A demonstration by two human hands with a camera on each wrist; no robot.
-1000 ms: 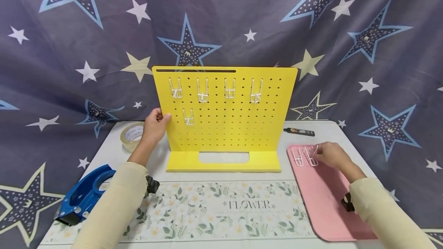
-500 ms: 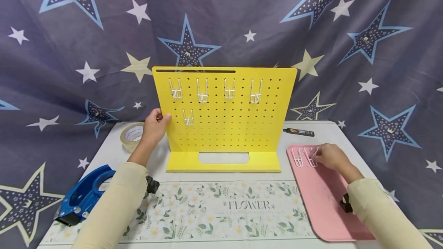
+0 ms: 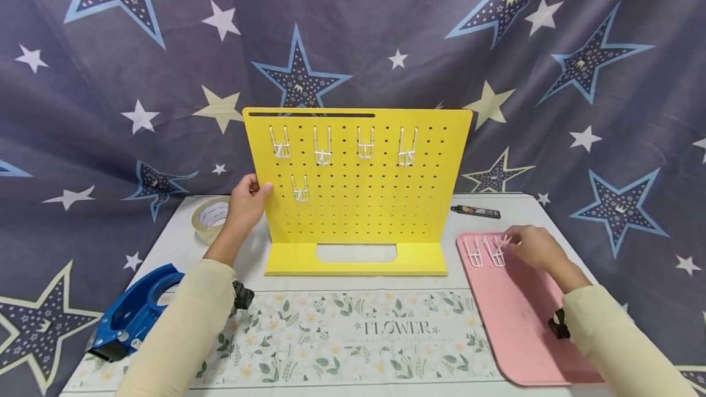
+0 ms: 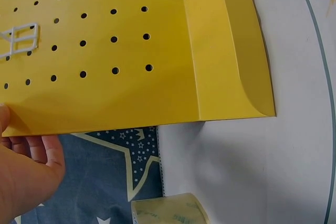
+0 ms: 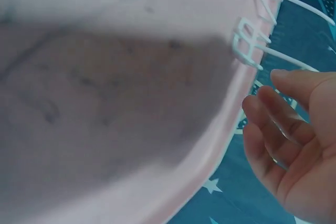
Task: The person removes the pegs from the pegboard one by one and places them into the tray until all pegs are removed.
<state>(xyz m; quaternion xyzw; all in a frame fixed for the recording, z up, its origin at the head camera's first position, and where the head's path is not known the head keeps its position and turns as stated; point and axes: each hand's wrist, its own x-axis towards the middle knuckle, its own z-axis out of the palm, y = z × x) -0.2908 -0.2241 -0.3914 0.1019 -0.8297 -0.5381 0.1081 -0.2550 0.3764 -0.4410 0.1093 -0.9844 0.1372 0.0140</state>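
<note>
A yellow pegboard [image 3: 353, 170] stands upright on its base, with several white wire hooks [image 3: 407, 157] hung on it. My left hand [image 3: 247, 204] grips the board's left edge, thumb on the front and fingers behind. Two more white hooks lie side by side at the far end of a pink tray [image 3: 518, 336]. Beside the right-hand hook [image 3: 498, 257] is my right hand [image 3: 534, 247], its fingertips close to a prong. In the right wrist view, thumb and fingers [image 5: 270, 124] are apart and loosely bent, with nothing between them.
A roll of clear tape [image 3: 205, 228] sits behind my left forearm, and a blue tape dispenser [image 3: 129, 317] lies at the front left. A slim black labelled item [image 3: 477, 211] rests beyond the tray. Star-patterned cloth [image 3: 364, 29] hangs behind the table.
My right hand has drawn slightly back and to the right from the hook, leaving more of it showing. My left hand stays on the board's edge.
</note>
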